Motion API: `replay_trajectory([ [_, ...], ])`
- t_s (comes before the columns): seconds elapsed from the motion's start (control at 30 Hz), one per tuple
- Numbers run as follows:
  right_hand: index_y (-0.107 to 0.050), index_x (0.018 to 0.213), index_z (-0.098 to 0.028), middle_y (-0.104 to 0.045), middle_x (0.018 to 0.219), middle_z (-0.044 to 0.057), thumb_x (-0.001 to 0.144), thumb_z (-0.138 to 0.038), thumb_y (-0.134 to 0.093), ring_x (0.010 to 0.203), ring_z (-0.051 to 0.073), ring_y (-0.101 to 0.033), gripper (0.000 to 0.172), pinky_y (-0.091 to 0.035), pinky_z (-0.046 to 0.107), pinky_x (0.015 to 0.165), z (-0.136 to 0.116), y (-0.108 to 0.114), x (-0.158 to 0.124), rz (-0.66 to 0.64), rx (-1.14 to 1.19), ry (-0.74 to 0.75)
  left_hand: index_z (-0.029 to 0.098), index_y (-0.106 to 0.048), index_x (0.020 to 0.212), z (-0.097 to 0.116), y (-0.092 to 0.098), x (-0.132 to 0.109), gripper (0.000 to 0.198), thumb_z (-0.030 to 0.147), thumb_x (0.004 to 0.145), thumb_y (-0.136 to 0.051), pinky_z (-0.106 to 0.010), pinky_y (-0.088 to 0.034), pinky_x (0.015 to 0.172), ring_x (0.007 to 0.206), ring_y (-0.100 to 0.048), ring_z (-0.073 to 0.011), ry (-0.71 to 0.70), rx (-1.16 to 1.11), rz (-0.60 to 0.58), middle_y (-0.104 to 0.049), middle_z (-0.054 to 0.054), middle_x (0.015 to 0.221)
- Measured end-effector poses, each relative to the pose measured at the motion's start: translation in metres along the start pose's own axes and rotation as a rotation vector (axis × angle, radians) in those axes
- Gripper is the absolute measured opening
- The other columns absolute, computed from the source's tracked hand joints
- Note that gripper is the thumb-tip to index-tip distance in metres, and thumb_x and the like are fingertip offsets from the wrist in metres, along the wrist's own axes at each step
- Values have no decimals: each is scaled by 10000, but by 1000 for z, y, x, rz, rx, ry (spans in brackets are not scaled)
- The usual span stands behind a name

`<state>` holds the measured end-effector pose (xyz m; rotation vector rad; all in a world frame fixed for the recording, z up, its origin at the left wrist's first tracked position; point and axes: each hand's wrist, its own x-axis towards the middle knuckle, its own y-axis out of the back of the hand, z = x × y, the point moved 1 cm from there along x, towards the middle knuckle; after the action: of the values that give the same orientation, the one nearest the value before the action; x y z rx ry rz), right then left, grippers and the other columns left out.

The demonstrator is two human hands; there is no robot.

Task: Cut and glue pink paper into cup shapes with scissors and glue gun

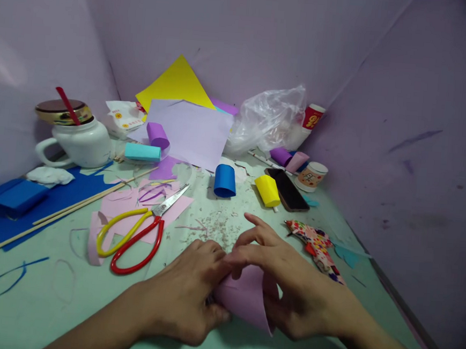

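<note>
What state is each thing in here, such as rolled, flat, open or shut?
Pink paper, curled, gripped by left hand and right hand
Scissors, lying flat, blades apparently closed
Phone, lying flat, no lit screen visible
Glue gun, on its side; on or off unclear
White mug, upright
Blue tube, rolled
Yellow tube, rolled
Turquoise tube, rolled, lying
Plastic bag, crumpled
Lavender sheet, unrolled

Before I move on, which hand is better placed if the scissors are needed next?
Likely the left hand: the scissors lie on its side, closer to it. The right hand is farther off, across the curled pink paper. Both hands are on that paper now.
</note>
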<state>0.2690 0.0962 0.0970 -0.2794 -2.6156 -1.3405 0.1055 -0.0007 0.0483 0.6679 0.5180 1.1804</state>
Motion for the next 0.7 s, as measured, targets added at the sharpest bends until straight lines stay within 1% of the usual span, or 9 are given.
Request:
replay_trajectory([
  [0.13,-432,1255,-219,-596,1042,50,561,-21,-556,1067,212,-541,733,-123,545,1168,1,-1,2,-82,-14,2,250,-584,1071,1,0,0,391,239,682,-623,-476,-446,887,995,-507,-273,17,-6,-11,-558,-53,1066],
  [0.33,-460,1224,-233,-611,915,2,556,16,-563,988,196,-564,720,-127,528,1179,5,-9,6,-84,-34,1,249,-591,1067,3,1,1,401,221,669,-627,-483,-449,887,978,-513,-274,16,9,-7,-570,-61,1053],
  [0.4,-449,1257,-230,-609,955,17,563,11,-575,1007,203,-565,745,-127,535,1178,4,-7,5,-85,-33,1,251,-590,1068,4,2,1,405,214,667,-628,-482,-448,891,993,-517,-279,15,-4,-12,-579,-59,1070],
  [0.47,-403,1330,-237,-604,1060,44,594,9,-580,1086,216,-548,796,-117,540,1179,1,-1,1,-74,-34,-15,256,-573,1108,4,3,2,449,209,665,-635,-475,-442,904,1012,-523,-282,2,-20,-7,-586,-55,1087],
  [0.53,-334,1402,-267,-576,1202,59,671,9,-579,1198,221,-501,819,-129,523,1183,0,10,-7,1,-31,-77,252,-549,1156,3,4,1,480,218,685,-636,-463,-433,915,1024,-526,-279,-3,-30,21,-591,-55,1091],
  [0.6,-292,1438,-311,-530,1307,53,782,-46,-591,1280,218,-449,767,-195,487,1178,4,20,-17,195,45,-186,231,-536,1178,2,3,1,465,239,722,-629,-459,-426,906,1012,-528,-274,29,-30,84,-594,-65,1081],
  [0.67,-292,1442,-336,-493,1357,56,848,-212,-641,1310,231,-431,700,-289,465,1148,15,23,-28,438,248,-261,204,-521,1191,0,1,2,457,264,750,-622,-470,-415,905,1019,-521,-277,104,-33,188,-590,-86,1104],
  [0.7,-298,1440,-341,-479,1375,63,834,-317,-682,1316,246,-432,718,-325,466,1130,23,20,-32,508,374,-267,191,-513,1194,-1,0,3,464,277,753,-627,-478,-410,907,1026,-517,-282,145,-41,245,-587,-97,1121],
])
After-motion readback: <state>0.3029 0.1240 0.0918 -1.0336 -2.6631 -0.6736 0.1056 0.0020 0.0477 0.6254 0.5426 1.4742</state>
